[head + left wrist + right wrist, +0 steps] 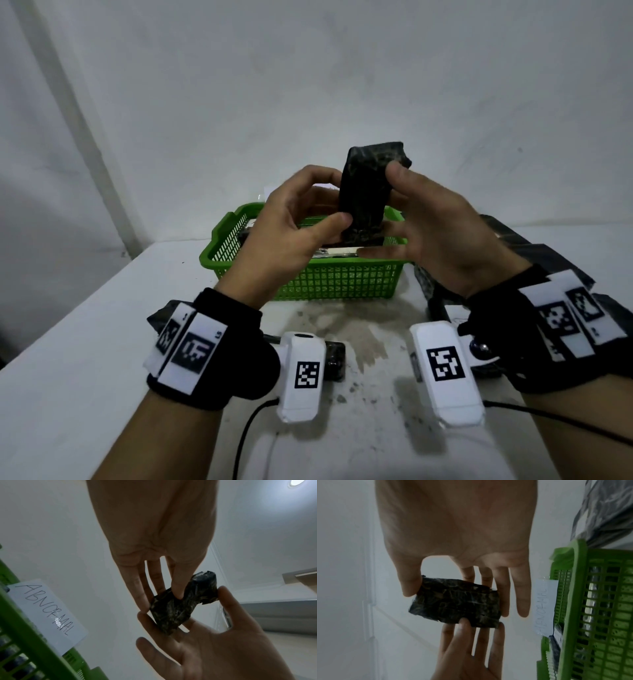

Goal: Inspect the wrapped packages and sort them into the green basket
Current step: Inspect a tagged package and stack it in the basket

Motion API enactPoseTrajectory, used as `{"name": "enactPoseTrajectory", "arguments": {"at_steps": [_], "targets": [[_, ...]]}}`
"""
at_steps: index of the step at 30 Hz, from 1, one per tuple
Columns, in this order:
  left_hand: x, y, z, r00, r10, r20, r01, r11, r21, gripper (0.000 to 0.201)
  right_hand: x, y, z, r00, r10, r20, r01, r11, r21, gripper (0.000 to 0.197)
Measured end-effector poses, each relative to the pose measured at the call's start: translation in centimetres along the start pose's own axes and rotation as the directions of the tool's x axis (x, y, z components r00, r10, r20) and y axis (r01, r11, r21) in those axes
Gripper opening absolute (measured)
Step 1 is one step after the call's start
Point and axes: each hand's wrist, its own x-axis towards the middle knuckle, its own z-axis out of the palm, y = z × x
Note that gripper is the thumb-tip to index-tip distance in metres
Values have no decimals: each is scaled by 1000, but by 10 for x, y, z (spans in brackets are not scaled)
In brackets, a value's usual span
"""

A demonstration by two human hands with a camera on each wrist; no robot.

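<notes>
A black wrapped package point(368, 192) stands upright in the air above the green basket point(342, 281). My left hand point(330, 202) pinches its lower part between thumb and fingers. My right hand point(399, 212) holds it by the ends, thumb on the upper end and fingers under the lower end. In the left wrist view the package point(171, 614) sits between my left hand point(163, 601) and my right hand point(180, 601). The right wrist view shows the package point(453, 605) flat-on, with my right hand's thumb point(410, 588) on one end.
The basket point(607, 615) holds other dark packages, and a paper label reading ABNORMAL point(46, 614) is fixed to it. More black wrapped packages point(548, 250) lie on the white table to the right. A wall stands close behind; the table's edge runs at the left.
</notes>
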Motion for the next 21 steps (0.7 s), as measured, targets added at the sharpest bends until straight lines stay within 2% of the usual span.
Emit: {"name": "enactPoseTrajectory", "arguments": {"at_steps": [4,7,9,11,13,15,17,19,21], "targets": [[1,-3,-2,997,71,-18,-68,988,139,28,-2,-2,5,1000,-27,11,26,994,105,30],[1,-5,-1,996,68,-60,-54,975,216,22,2,1,8,992,-84,-92,93,990,102,21],[1,-2,1,996,-6,-84,22,982,190,15,7,5,11,975,-138,-172,143,989,19,33],[1,4,3,984,-165,-72,169,984,51,18,8,8,12,948,-254,-191,239,966,-99,32],[1,8,4,956,-294,-14,292,951,-99,33,7,13,9,928,-353,-123,304,904,-300,37],[2,8,3,957,-289,-18,283,947,-151,27,6,17,6,945,-326,-20,287,858,-425,55],[2,6,1,968,-245,-55,234,960,-154,19,6,17,7,963,-269,12,253,891,-376,69],[1,3,-1,976,-212,-47,203,968,-147,24,9,16,7,968,-233,-97,207,953,-220,73],[0,3,-2,980,-198,-13,194,970,-144,30,13,15,5,958,-183,-221,154,978,-143,66]]}}
